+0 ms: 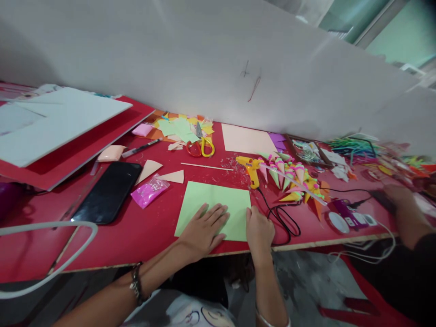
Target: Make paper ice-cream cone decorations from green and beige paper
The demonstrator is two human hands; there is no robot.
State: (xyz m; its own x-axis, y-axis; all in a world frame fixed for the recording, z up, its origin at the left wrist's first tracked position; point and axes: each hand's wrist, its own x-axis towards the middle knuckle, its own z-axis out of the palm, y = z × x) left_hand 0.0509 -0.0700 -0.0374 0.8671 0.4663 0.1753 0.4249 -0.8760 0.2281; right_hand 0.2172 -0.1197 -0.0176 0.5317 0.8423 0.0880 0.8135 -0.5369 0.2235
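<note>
A sheet of light green paper (211,195) lies on the red table in front of me. My left hand (206,227) rests flat on it, fingers stretched out and slightly spread. At the sheet's right edge my right hand (259,231) is closed, its curled fingers pinching that edge with the thumb on top. Just beyond the right hand stands a yellow hot glue gun (250,170) with a clear glue stick in its back. Its black cord (284,220) coils beside my right hand. A thin wooden stick (207,166) lies above the sheet.
Left are a black phone (108,193), a pink packet (149,190) and cream paper wedges (172,176). Behind lie scissors (207,147), paper scraps (179,129) and a cream sheet (250,138). Right are small paper cones (289,175), a purple power strip (350,213) and another person's arm (410,215).
</note>
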